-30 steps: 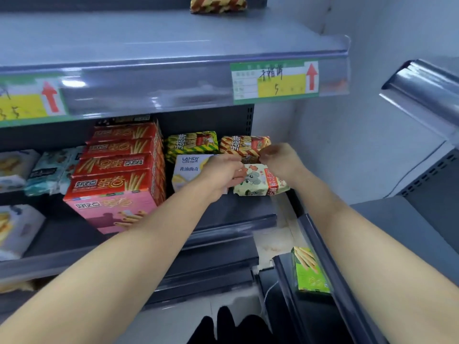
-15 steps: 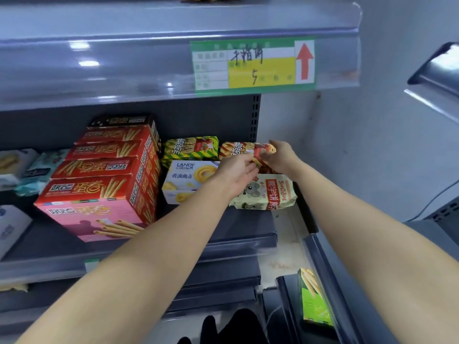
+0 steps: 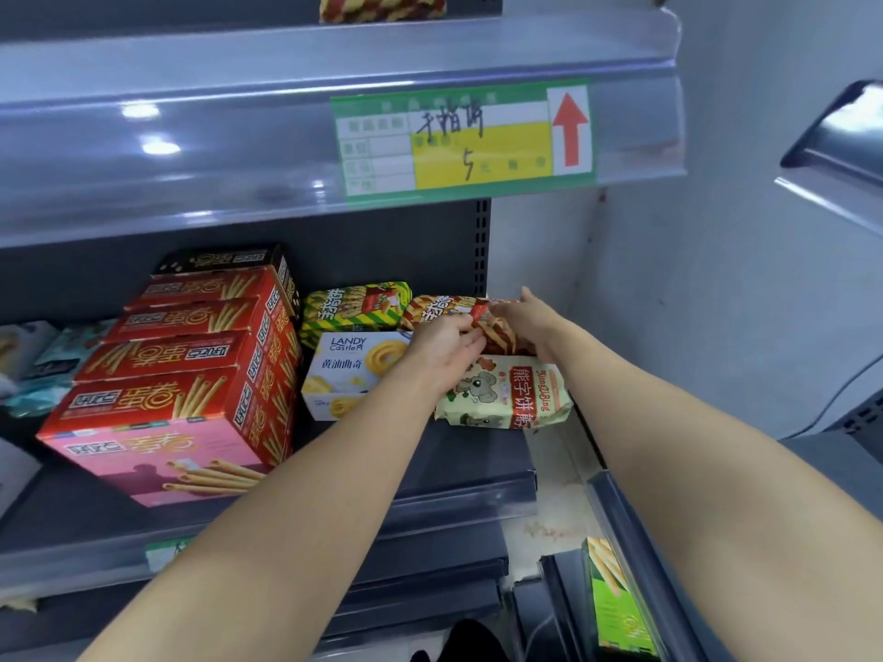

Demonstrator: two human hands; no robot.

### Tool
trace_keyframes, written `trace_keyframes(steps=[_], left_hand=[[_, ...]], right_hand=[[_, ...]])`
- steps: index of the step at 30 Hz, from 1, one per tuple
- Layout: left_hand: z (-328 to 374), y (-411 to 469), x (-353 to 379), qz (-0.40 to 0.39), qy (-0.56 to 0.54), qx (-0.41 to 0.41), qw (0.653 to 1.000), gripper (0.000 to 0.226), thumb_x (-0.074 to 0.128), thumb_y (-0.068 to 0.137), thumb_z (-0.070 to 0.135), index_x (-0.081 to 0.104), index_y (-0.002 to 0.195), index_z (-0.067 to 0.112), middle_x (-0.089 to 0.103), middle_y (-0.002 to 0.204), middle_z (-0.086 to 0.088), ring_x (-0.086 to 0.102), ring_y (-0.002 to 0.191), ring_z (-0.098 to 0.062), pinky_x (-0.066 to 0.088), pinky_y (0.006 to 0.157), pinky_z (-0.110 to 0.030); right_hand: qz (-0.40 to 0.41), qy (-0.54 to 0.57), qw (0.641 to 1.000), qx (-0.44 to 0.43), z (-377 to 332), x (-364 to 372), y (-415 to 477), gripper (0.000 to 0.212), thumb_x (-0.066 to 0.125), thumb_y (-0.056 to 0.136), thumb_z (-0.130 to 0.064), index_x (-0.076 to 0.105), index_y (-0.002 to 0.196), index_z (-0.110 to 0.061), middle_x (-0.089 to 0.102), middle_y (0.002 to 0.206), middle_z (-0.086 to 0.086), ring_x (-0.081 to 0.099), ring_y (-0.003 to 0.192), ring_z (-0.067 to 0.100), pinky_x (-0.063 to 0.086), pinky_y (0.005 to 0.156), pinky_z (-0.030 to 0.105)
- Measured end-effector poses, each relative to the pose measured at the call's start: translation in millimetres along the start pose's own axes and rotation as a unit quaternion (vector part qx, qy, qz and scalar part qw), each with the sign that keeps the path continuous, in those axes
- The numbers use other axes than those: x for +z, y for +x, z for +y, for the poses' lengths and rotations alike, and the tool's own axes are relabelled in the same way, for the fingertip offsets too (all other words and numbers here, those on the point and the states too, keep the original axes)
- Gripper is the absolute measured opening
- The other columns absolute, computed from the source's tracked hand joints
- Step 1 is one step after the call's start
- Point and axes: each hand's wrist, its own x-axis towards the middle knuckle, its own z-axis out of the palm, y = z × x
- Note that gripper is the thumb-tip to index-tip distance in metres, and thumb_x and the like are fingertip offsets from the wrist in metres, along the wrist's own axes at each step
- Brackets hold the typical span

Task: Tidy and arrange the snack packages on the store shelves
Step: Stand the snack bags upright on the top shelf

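From the head view, we are looking at a red-and-yellow striped soft plastic snack packet at the far right of the dark metal shelf. It is sitting just right of a green-and-yellow striped packet and above and behind a pale cream bear-print biscuit bag.

We are judging the striped packet to be light and crinkly. Its film looks slick, and the brittle sticks inside would snap if squeezed hard. The best hold is probably at the two short ends or along the sealed edges, with light pressure, and away from the middle.

Our left hand is reaching in from the near left over a white cardboard butter-cookie box. Its fingers are curling into a narrow grip that is pinching the near edge of the packet. Our right hand is coming in from the near right with the forearm stretched out. Its fingers are lying across the packet's right end and its thumb is lifting clear. We cannot tell whether that grip is actually closing round the film or only pressing on it.

A stack of red cardboard stick-biscuit boxes is standing well to the left.
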Motion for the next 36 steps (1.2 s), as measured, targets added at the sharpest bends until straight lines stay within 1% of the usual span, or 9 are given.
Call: trace_keyframes(steps=[5,10,15,20,23,28,32,34,36], left_hand=[[2.1,0.0,0.6,0.0,0.014,-0.005,1.0,0.045,0.034,0.096,-0.007,0.026,0.141,-0.01,0.042,0.14,-0.028,0.044,0.13,-0.035,0.035,0.11,-0.046],[2.4,1.3,0.1,0.023,0.04,-0.015,0.999,0.038,0.039,0.094,-0.007,0.037,0.132,-0.011,0.051,0.13,-0.028,0.05,0.124,-0.035,0.04,0.104,-0.042],[-0.9,6.8,-4.7,0.021,0.044,-0.033,0.998,0.027,0.039,0.093,-0.006,0.046,0.119,-0.01,0.058,0.117,-0.023,0.049,0.125,-0.029,0.034,0.11,-0.041],[-1.2,2.2,-4.0,0.015,0.058,-0.033,0.998,0.012,0.047,0.092,-0.003,0.053,0.101,0.002,0.061,0.11,-0.015,0.052,0.119,-0.026,0.036,0.108,-0.044],[-1.2,-6.2,-2.4,0.036,0.047,-0.015,0.998,0.021,0.049,0.091,-0.002,0.052,0.111,0.004,0.062,0.098,-0.012,0.058,0.092,-0.021,0.045,0.094,-0.041],[10.4,-36.1,-9.5,0.05,0.088,0.02,0.995,0.019,0.051,0.093,0.005,0.051,0.111,0.01,0.062,0.088,-0.008,0.059,0.076,-0.02,0.052,0.069,-0.037],[30.7,-71.1,-24.3,0.061,0.144,0.054,0.986,0.018,0.053,0.092,0.005,0.053,0.107,0.015,0.066,0.09,-0.007,0.062,0.069,-0.019,0.053,0.061,-0.033],[36.8,-92.5,-36.6,0.054,0.145,0.068,0.986,0.026,0.054,0.09,0.001,0.052,0.111,0.015,0.067,0.103,-0.01,0.065,0.077,-0.023,0.054,0.067,-0.037],[39.5,-113.6,-51.2,0.05,0.142,0.082,0.985,0.045,0.056,0.087,-0.003,0.049,0.129,0.013,0.063,0.117,-0.013,0.066,0.094,-0.031,0.054,0.075,-0.038]], right_hand=[[-0.021,0.022,0.999,0.019,2.9,7.6,1.1,0.069,0.054,0.088,-0.042,0.019,0.144,-0.021,0.051,0.133,0.015,0.057,0.111,0.032,0.048,0.095,0.046],[0.02,-0.094,0.995,0.032,-0.9,10.3,2.8,0.06,0.054,0.088,-0.048,0.041,0.132,-0.011,0.054,0.122,0.014,0.06,0.102,0.028,0.051,0.09,0.04],[0.022,0.001,1.0,0.012,3.0,6.9,8.8,0.051,0.066,0.083,-0.037,0.053,0.121,-0.005,0.064,0.108,0.011,0.063,0.091,0.023,0.052,0.066,0.029],[0.068,0.095,0.992,-0.05,-0.8,3.8,-2.5,0.033,0.065,0.087,-0.024,0.048,0.109,-0.007,0.061,0.098,0.008,0.061,0.08,0.017,0.053,0.067,0.03],[0.09,0.116,0.986,-0.083,-5.7,3.3,-21.9,0.025,0.065,0.087,-0.025,0.046,0.097,-0.012,0.063,0.099,0.009,0.064,0.09,0.022,0.055,0.083,0.039],[0.091,0.16,0.977,-0.107,-11.4,9.4,-63.1,0.029,0.07,0.083,-0.024,0.043,0.077,-0.015,0.067,0.093,0.013,0.068,0.088,0.03,0.056,0.082,0.049],[0.107,0.203,0.968,-0.101,-11.4,26.4,-108.7,0.041,0.075,0.077,-0.028,0.037,0.071,-0.017,0.061,0.082,0.014,0.067,0.083,0.033,0.055,0.082,0.054],[0.112,0.224,0.961,-0.115,-11.1,40.3,-137.2,0.039,0.075,0.077,-0.025,0.038,0.073,-0.016,0.056,0.078,0.013,0.06,0.073,0.028,0.056,0.07,0.047],[0.118,0.227,0.959,-0.123,-12.3,54.1,-166.7,0.027,0.073,0.08,-0.019,0.047,0.085,-0.012,0.057,0.078,0.007,0.058,0.068,0.022,0.049,0.055,0.032]])
